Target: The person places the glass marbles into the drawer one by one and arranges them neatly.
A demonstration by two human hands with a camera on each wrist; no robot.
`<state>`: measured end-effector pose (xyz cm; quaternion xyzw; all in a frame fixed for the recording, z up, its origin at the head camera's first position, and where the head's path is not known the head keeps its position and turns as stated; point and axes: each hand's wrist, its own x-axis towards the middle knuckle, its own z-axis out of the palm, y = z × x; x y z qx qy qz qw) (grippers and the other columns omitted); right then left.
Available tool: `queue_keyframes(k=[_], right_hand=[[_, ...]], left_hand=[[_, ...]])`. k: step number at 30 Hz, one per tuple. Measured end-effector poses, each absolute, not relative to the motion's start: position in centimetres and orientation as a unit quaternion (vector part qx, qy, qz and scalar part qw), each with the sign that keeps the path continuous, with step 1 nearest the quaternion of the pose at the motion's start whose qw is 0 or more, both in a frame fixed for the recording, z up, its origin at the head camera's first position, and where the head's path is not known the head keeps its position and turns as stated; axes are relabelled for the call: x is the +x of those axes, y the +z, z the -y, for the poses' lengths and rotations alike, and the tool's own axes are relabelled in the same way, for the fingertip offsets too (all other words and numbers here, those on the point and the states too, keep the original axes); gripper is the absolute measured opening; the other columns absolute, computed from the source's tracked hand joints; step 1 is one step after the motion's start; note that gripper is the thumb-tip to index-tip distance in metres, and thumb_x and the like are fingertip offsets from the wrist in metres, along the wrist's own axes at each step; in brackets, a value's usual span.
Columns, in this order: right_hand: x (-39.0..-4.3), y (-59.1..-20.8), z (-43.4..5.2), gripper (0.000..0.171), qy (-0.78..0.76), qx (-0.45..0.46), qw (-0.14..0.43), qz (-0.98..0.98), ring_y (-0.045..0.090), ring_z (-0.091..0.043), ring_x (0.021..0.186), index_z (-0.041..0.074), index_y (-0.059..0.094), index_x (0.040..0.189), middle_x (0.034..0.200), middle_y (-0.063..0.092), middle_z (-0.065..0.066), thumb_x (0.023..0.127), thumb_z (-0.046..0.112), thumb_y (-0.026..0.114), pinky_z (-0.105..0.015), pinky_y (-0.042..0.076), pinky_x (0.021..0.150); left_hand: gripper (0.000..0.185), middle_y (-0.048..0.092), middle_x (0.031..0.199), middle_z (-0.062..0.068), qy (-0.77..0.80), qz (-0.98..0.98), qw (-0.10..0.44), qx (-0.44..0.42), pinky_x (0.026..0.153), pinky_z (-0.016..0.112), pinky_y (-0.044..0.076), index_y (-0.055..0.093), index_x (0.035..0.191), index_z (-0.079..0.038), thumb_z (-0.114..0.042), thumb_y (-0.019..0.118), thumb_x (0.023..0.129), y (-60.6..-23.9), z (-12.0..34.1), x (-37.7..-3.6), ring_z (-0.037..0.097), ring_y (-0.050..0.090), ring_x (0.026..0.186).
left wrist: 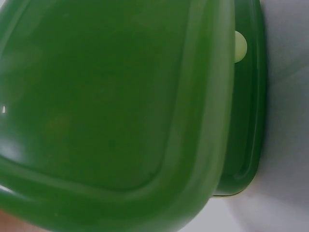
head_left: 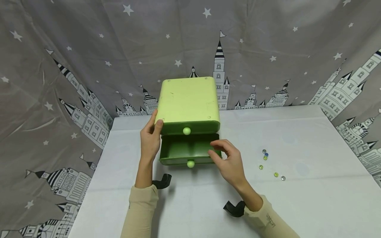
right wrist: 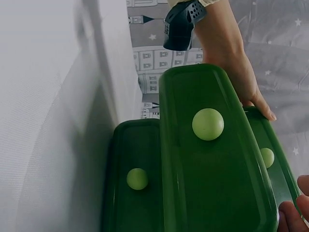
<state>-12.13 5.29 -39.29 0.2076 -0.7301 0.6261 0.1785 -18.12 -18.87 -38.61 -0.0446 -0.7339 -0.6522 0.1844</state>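
A small green drawer chest point(head_left: 187, 99) with a pale lime top stands on the white cloth. One drawer point(head_left: 190, 148) is pulled out below the top drawer; its inner floor shows bare where visible. My left hand point(head_left: 149, 140) grips the chest's front left corner, thumb at the front edge and fingers along the side; the fingers' far ends are hidden. At the pulled-out drawer's right end hovers my right hand point(head_left: 229, 162), fingers loosely bent, thumb and forefinger apart with nothing visible between them. In the right wrist view, round knobs point(right wrist: 208, 124) show on three drawer fronts.
Several small round glass gems point(head_left: 265, 158), clear, blue and yellow-green, lie on the white cloth point(head_left: 312, 142) to the right of the chest. A grey curtain point(head_left: 178, 39) printed with castles and stars hangs close behind it. Black wrist mounts point(head_left: 235, 209) sit below both hands.
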Motion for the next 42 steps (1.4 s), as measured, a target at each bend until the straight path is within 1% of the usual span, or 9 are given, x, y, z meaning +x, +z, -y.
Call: queue_keyframes(k=[6,11,13,18,20,26,33,38,42], right_hand=[[-12.1,-39.5,-5.5,0.019,0.629,0.207,0.177,0.728,0.059,-0.046,0.092,-0.014,0.065,0.101,0.098,0.064,-0.029,0.082,-0.019,0.067,-0.032,0.052,0.088],[-12.0,-39.5,-5.6,0.02,0.62,0.204,0.182,0.735,0.062,-0.031,0.092,-0.012,0.066,0.1,0.097,0.065,-0.027,0.081,-0.019,0.068,-0.036,0.053,0.087],[-11.9,-39.6,-5.6,0.02,0.617,0.204,0.184,0.737,0.062,-0.03,0.092,-0.011,0.067,0.1,0.097,0.065,-0.026,0.081,-0.019,0.068,-0.037,0.053,0.087],[-11.8,-39.7,-5.6,0.02,0.615,0.209,0.187,0.737,0.06,-0.042,0.09,-0.012,0.067,0.1,0.096,0.065,-0.027,0.081,-0.019,0.068,-0.036,0.053,0.086],[-11.8,-39.8,-5.7,0.02,0.611,0.212,0.191,0.738,0.06,-0.044,0.09,-0.013,0.067,0.099,0.096,0.065,-0.026,0.08,-0.019,0.068,-0.036,0.053,0.086],[-11.6,-40.2,-6.3,0.021,0.588,0.224,0.222,0.744,0.061,-0.041,0.087,-0.011,0.068,0.098,0.093,0.065,-0.026,0.078,-0.019,0.071,-0.029,0.052,0.084],[-11.3,-41.1,-7.5,0.021,0.572,0.225,0.246,0.749,0.062,-0.037,0.085,-0.014,0.067,0.095,0.091,0.066,-0.025,0.075,-0.021,0.071,-0.023,0.051,0.083],[-11.8,-43.3,-8.7,0.026,0.56,0.217,0.251,0.759,0.063,-0.034,0.087,-0.008,0.069,0.099,0.095,0.068,-0.018,0.075,-0.019,0.073,-0.022,0.051,0.083],[-12.2,-44.9,-9.8,0.031,0.551,0.208,0.246,0.77,0.065,-0.027,0.09,-0.001,0.071,0.104,0.099,0.07,-0.009,0.077,-0.015,0.075,-0.021,0.051,0.085]], left_hand=[[0.049,0.039,0.152,0.013,-0.656,0.73,0.188,-0.049,0.111,0.033,0.035,0.038,0.148,0.003,-0.008,0.052,0.103,-38.7,18.9,-18.2,0.021,0.04,0.138],[0.048,0.039,0.152,0.014,-0.656,0.728,0.19,-0.051,0.111,0.033,0.035,0.038,0.148,0.003,-0.007,0.052,0.103,-38.7,18.9,-18.2,0.021,0.039,0.139],[0.048,0.038,0.153,0.014,-0.656,0.728,0.192,-0.052,0.111,0.033,0.035,0.038,0.148,0.004,-0.007,0.052,0.103,-38.7,18.9,-18.2,0.021,0.039,0.139],[0.048,0.038,0.152,0.015,-0.654,0.73,0.192,-0.051,0.112,0.033,0.034,0.038,0.148,0.003,-0.008,0.052,0.103,-38.7,18.8,-18.2,0.021,0.038,0.14],[0.049,0.039,0.152,0.014,-0.653,0.732,0.191,-0.049,0.111,0.034,0.034,0.039,0.148,0.002,-0.009,0.053,0.103,-38.7,18.9,-18.2,0.021,0.039,0.139],[0.048,0.039,0.152,0.015,-0.649,0.734,0.193,-0.048,0.111,0.034,0.035,0.039,0.148,0.001,-0.009,0.053,0.103,-38.6,18.8,-18.1,0.021,0.039,0.139],[0.049,0.038,0.153,0.016,-0.649,0.735,0.19,-0.047,0.112,0.034,0.034,0.039,0.148,0.001,-0.009,0.053,0.103,-38.6,18.8,-18.1,0.021,0.039,0.139],[0.05,0.038,0.153,0.015,-0.65,0.735,0.188,-0.045,0.111,0.034,0.034,0.038,0.149,0.002,-0.01,0.053,0.103,-38.7,18.8,-18.1,0.022,0.039,0.139],[0.049,0.037,0.153,0.016,-0.652,0.732,0.191,-0.046,0.112,0.034,0.034,0.037,0.148,0.004,-0.01,0.052,0.103,-38.7,18.8,-18.1,0.023,0.037,0.14]])
